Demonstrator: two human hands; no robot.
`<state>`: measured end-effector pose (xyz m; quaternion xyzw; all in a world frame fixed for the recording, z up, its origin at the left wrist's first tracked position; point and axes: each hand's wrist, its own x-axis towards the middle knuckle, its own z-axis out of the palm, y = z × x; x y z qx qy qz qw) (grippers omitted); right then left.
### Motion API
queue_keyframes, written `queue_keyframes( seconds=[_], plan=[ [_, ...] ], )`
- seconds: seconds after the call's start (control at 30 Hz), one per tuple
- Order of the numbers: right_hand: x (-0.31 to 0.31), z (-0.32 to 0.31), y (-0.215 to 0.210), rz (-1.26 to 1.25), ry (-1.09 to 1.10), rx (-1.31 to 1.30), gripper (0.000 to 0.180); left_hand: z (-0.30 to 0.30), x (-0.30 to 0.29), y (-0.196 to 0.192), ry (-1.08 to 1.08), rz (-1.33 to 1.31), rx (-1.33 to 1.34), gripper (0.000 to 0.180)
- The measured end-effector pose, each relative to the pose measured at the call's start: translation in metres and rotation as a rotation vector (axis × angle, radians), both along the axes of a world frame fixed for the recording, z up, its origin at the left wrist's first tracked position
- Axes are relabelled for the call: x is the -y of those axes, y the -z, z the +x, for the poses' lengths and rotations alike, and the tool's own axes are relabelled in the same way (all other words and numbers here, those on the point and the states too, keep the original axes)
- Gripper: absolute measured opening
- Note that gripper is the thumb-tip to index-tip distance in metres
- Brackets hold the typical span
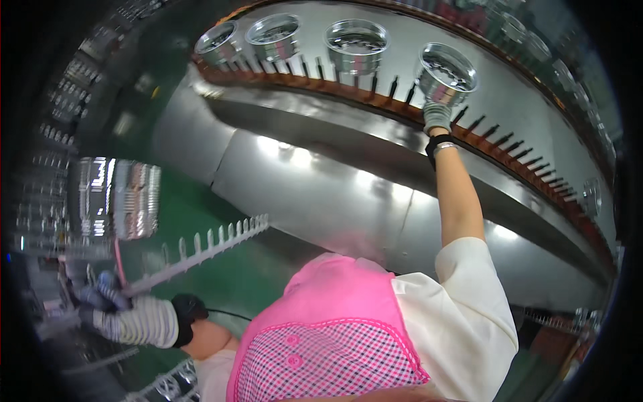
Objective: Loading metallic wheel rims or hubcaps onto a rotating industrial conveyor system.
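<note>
At the far machine edge, my gloved right hand (438,115) is closed on the lower side of a shiny round metal part (447,75). The part is bowl-like, with dark openings inside, and tilts toward me. Several more such parts, among them a silver round part (355,48), stand to its left along the same edge. On the left, my left hand (130,320), in a striped glove with bluish fingertips, is by a pale rail (201,256) with upright pegs. Motion smears its fingers, so its grip cannot be made out.
A long curved metal machine (308,157) crosses the view, with a row of dark pins (394,87) along its rusty-brown rim. Stacked silver parts (120,197) stand on the left over the green floor (194,214). Further silver parts (171,385) are at lower left.
</note>
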<state>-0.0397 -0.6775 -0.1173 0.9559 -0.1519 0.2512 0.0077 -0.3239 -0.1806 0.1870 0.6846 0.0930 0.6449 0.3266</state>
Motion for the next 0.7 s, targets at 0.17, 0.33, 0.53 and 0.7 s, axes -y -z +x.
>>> queue_keyframes(
  seconds=[0.17,0.33,0.53,0.7],
  plan=[
    [-0.093,-0.087,-0.085,1.567,-0.039,0.236,0.043,-0.041,0.008,-0.03,0.513,-0.32,0.192,0.029],
    [-0.275,-0.255,-0.091,1.31,-1.173,-0.319,0.046,-0.073,0.03,-0.011,0.619,-0.354,0.051,0.03],
    [-0.343,-0.356,-0.247,2.264,-1.099,-0.775,0.038,-0.102,0.05,0.044,0.812,-0.504,-0.028,0.026],
    [-0.313,-0.362,-0.22,2.505,-0.772,-0.959,0.023,-0.112,0.096,0.069,0.907,-0.498,-0.132,0.033]
  ],
)
